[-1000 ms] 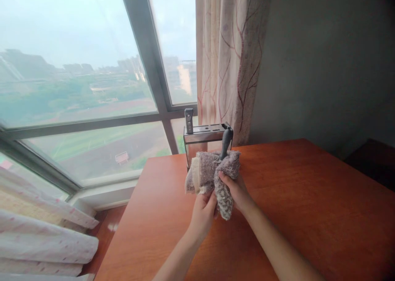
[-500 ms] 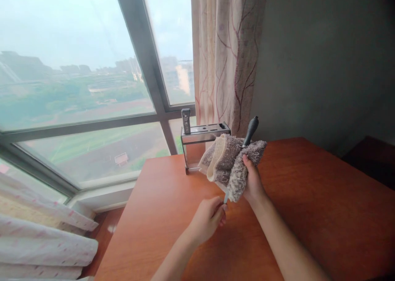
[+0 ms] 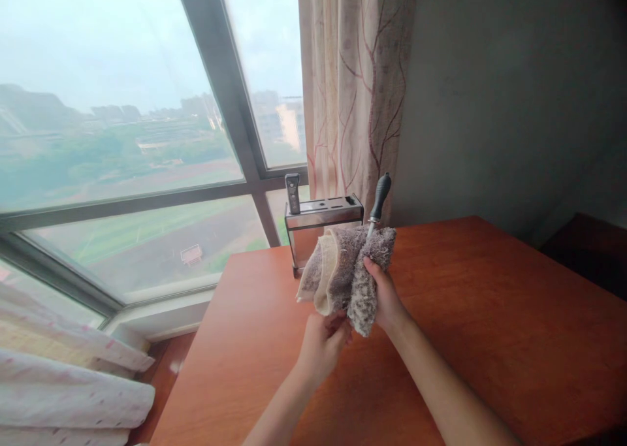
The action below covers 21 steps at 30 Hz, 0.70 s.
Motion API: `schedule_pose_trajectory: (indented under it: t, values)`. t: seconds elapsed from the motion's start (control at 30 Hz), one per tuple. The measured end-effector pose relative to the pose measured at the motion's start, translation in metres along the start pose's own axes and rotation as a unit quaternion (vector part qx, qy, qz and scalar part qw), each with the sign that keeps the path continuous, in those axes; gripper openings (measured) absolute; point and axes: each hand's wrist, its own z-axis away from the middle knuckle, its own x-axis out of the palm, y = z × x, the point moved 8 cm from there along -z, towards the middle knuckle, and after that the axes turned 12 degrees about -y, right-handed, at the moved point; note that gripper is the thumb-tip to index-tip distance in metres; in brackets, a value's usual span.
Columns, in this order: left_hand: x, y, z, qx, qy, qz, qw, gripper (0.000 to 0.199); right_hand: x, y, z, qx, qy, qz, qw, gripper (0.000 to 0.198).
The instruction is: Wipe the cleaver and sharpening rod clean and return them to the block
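Note:
A sharpening steel with a black ribbed handle and a thin metal rod stands tilted above the table, its handle uppermost. Round its rod is a fluffy grey-brown towel with a cream edge. My right hand is closed on the towel and presses it about the rod, thumb on the near side. Just below the towel, my left hand has its fingers pinched together at the rod's lower end. The tip is hidden by those fingers and the cloth.
Behind the towel stands a metal-framed knife block with slots on top; one dark handle sticks up at its left end. The reddish wooden table reaches toward the window and a patterned curtain.
The towel has slid down the rod, baring metal below the handle and covering the lower end. Steel, towel and my right hand have shifted left. My left hand is now right against the cloth.

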Motion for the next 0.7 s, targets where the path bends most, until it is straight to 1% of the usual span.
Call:
schedule_pose_trajectory:
  t: [0.1, 0.2, 0.27, 0.33, 0.53, 0.7]
  values:
    - [-0.002, 0.008, 0.001, 0.011, 0.004, -0.080, 0.997, 0.015, -0.001, -0.010, 0.000, -0.038, 0.003, 0.032, 0.999, 0.032]
    - [0.003, 0.013, 0.000, 0.021, -0.035, -0.175, 0.984, 0.014, -0.004, -0.020, 0.002, -0.069, 0.014, 0.068, 0.995, 0.028]
    - [0.008, 0.013, -0.001, 0.026, -0.064, -0.225, 0.972, 0.014, -0.007, -0.024, 0.002, -0.075, 0.028, 0.083, 0.993, 0.025]
    - [0.010, 0.011, -0.001, 0.027, -0.075, -0.264, 0.961, 0.015, -0.010, -0.027, 0.003, -0.080, 0.039, 0.090, 0.992, 0.023]
    - [0.008, 0.009, 0.000, 0.022, -0.048, -0.355, 0.933, 0.013, -0.016, -0.033, 0.002, -0.086, 0.061, 0.055, 0.993, 0.028]
    - [0.008, 0.007, 0.000, 0.010, -0.042, -0.447, 0.894, 0.015, -0.018, -0.032, -0.001, -0.085, 0.059, 0.041, 0.994, 0.033]
